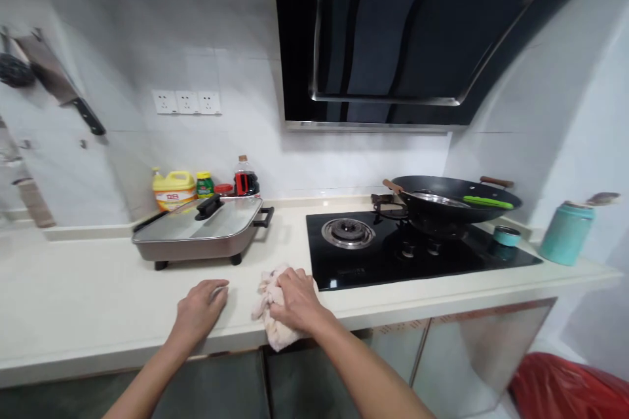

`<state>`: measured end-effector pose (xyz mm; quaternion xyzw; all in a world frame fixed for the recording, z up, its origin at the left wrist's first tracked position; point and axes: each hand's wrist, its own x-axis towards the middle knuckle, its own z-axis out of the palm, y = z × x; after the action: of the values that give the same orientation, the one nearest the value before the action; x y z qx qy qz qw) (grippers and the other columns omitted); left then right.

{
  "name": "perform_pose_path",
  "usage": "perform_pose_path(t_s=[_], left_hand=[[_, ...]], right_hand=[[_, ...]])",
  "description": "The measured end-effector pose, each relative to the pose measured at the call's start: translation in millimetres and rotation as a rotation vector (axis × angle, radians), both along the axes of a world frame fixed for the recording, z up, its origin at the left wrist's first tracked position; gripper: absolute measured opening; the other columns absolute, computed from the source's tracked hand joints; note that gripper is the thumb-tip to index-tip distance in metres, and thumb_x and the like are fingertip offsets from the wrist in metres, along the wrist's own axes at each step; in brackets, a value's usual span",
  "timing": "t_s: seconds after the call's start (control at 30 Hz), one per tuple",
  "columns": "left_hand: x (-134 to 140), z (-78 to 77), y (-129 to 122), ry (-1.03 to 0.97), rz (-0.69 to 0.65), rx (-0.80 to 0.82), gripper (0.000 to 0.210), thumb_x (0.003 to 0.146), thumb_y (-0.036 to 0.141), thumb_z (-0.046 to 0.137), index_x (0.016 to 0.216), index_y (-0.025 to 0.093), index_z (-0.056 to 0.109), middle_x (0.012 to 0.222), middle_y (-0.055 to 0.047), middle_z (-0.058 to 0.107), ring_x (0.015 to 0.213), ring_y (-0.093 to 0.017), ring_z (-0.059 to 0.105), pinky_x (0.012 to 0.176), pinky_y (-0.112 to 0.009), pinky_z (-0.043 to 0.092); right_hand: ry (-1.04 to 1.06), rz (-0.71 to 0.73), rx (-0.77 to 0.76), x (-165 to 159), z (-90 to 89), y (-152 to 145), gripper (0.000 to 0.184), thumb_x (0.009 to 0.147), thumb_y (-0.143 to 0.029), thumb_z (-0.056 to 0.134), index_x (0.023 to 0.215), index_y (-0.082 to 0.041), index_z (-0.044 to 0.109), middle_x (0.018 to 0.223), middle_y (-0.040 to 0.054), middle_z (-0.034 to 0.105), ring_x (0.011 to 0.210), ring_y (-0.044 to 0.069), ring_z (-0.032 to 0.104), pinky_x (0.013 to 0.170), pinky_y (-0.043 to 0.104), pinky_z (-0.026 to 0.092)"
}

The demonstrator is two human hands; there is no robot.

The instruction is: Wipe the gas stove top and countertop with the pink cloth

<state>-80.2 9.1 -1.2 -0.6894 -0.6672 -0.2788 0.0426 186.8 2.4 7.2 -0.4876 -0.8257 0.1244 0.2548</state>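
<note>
My right hand [297, 301] is closed over a crumpled pale pink cloth [280, 335], pressing it on the front of the white countertop [93, 294]. Part of the cloth hangs over the counter's front edge, just left of the black gas stove [363, 270]. My left hand [200, 308] rests on the counter with nothing in it, its fingers loosely bent and the thumb apart. Behind that hand stands a brown electric pan [191, 250] with a glass lid.
A black wok [466, 213] with a green-handled utensil [486, 201] sits on the right burner. Bottles, including a yellow jug [174, 190], line the back wall. At the right end stands a turquoise jar [567, 234]. A range hood [393, 39] overhangs the stove.
</note>
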Motion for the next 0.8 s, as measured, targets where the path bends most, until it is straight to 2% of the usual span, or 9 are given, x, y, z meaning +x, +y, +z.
perform_pose_path(t_s=[0.13,0.2,0.3,0.37,0.47,0.57,0.67,0.73,0.8], left_hand=[[1.9,-10.3,5.9,0.072,-0.014,0.004,0.052,0.093,0.048,0.037,0.111,0.023,0.080,0.126,-0.010,0.078,0.122,-0.034,0.067,0.101,-0.047,0.050],[3.6,-13.0,7.1,0.074,-0.021,0.005,0.053,0.094,0.049,0.036,0.111,0.023,0.080,0.126,-0.010,0.078,0.121,-0.035,0.068,0.100,-0.047,0.050],[4.2,-13.5,6.5,0.061,-0.026,0.013,0.053,0.095,0.049,0.037,0.111,0.023,0.081,0.124,-0.009,0.079,0.119,-0.034,0.068,0.101,-0.046,0.049],[4.9,-12.5,5.0,0.061,-0.036,0.014,0.053,0.095,0.050,0.037,0.110,0.023,0.081,0.123,-0.009,0.079,0.118,-0.034,0.068,0.100,-0.046,0.048],[7.6,-10.2,2.5,0.058,-0.044,0.007,0.054,0.094,0.051,0.037,0.109,0.023,0.081,0.122,-0.009,0.079,0.118,-0.035,0.068,0.100,-0.047,0.048],[10.4,-8.5,1.0,0.049,-0.041,-0.002,0.056,0.094,0.053,0.036,0.108,0.022,0.080,0.121,-0.009,0.080,0.118,-0.035,0.068,0.099,-0.048,0.048],[10.5,-9.1,1.4,0.042,-0.046,0.003,0.055,0.093,0.054,0.037,0.107,0.023,0.080,0.119,-0.008,0.080,0.116,-0.034,0.069,0.098,-0.046,0.049],[8.7,-11.3,3.0,0.042,-0.055,0.012,0.055,0.093,0.054,0.037,0.107,0.023,0.080,0.119,-0.008,0.080,0.117,-0.034,0.069,0.098,-0.046,0.049],[6.0,-14.4,5.7,0.045,-0.052,0.007,0.055,0.093,0.055,0.037,0.107,0.023,0.080,0.120,-0.008,0.080,0.118,-0.034,0.068,0.099,-0.046,0.049]], right_hand=[[0.203,0.028,0.096,49.1,-1.2,-10.0,0.033,0.071,-0.025,0.073,0.103,-0.023,0.062,0.108,0.0037,0.063,0.103,0.023,0.055,0.092,0.037,0.045],[0.313,-0.017,0.155,86.9,5.3,-16.7,0.041,0.072,-0.023,0.070,0.113,-0.025,0.063,0.113,0.0039,0.064,0.105,0.023,0.057,0.095,0.038,0.047],[0.404,-0.132,0.240,164.5,17.0,-25.9,0.061,0.075,-0.027,0.065,0.136,-0.027,0.058,0.133,0.0065,0.062,0.120,0.025,0.058,0.107,0.042,0.045],[0.353,-0.273,0.248,226.5,20.2,-28.7,0.054,0.078,-0.032,0.063,0.132,-0.026,0.062,0.127,0.0065,0.064,0.116,0.025,0.061,0.106,0.042,0.047],[0.253,-0.582,0.282,316.5,12.8,-25.3,0.050,0.079,-0.043,0.061,0.123,-0.023,0.071,0.123,0.0103,0.061,0.118,0.028,0.061,0.109,0.043,0.047],[0.132,-0.866,0.261,372.8,-3.5,-15.1,0.052,0.081,-0.045,0.059,0.122,-0.017,0.074,0.136,0.0164,0.055,0.132,0.031,0.056,0.114,0.041,0.044],[-0.105,-0.970,0.129,373.3,-15.5,-3.5,0.053,0.087,-0.044,0.056,0.130,-0.017,0.072,0.143,0.0178,0.057,0.135,0.035,0.052,0.114,0.048,0.040],[-0.236,-0.986,0.063,345.9,-17.2,2.3,0.054,0.091,-0.049,0.055,0.134,-0.020,0.069,0.143,0.0175,0.060,0.131,0.039,0.053,0.109,0.054,0.040],[-0.306,-0.952,0.059,306.8,-15.2,6.0,0.053,0.093,-0.052,0.054,0.134,-0.022,0.068,0.140,0.0178,0.062,0.127,0.041,0.053,0.103,0.055,0.040]])
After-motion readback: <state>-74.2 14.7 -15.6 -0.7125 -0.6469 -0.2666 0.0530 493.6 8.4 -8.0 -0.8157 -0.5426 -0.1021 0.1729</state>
